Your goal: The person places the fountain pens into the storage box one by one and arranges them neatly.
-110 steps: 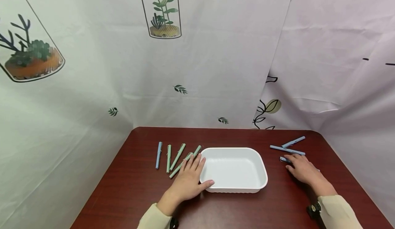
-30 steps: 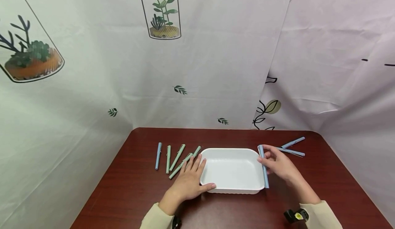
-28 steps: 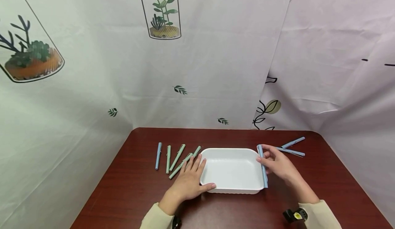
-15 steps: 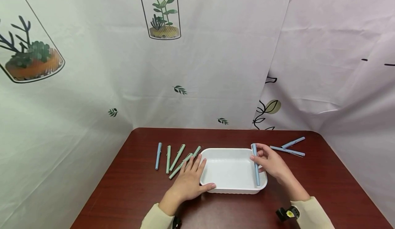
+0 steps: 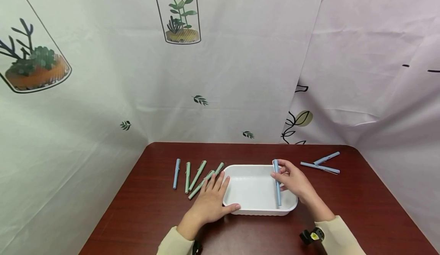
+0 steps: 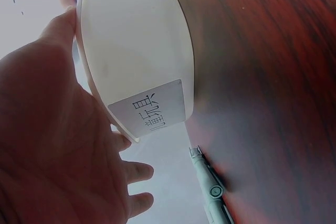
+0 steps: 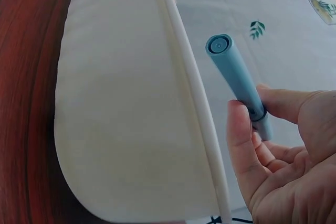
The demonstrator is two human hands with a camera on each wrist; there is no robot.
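A blue pen [image 5: 277,186] is pinched between the thumb and fingers of my right hand [image 5: 292,179], over the right half of a white plastic tray [image 5: 247,211]. In the right wrist view the pen [image 7: 236,74] is above the tray's rim, its round end facing the camera. My left hand [image 5: 210,201] rests on the tray's left rim with fingers spread and thumb along the front corner. The left wrist view shows a printed label [image 6: 149,109] on the tray's end wall. Several green pens [image 5: 197,175] lie just beyond the left fingertips, some partly hidden by them.
Another blue pen [image 5: 177,173] lies left of the green ones. Two blue pens [image 5: 320,167] lie at the back right, touching or crossing. All rest on a dark red wooden table [image 5: 137,209], with a printed cloth [image 5: 240,94] hanging behind its back edge.
My right hand picked up a blue pen from the right side and carried it leftward, past the tray's right rim and over its inside. My left hand has stayed in place.
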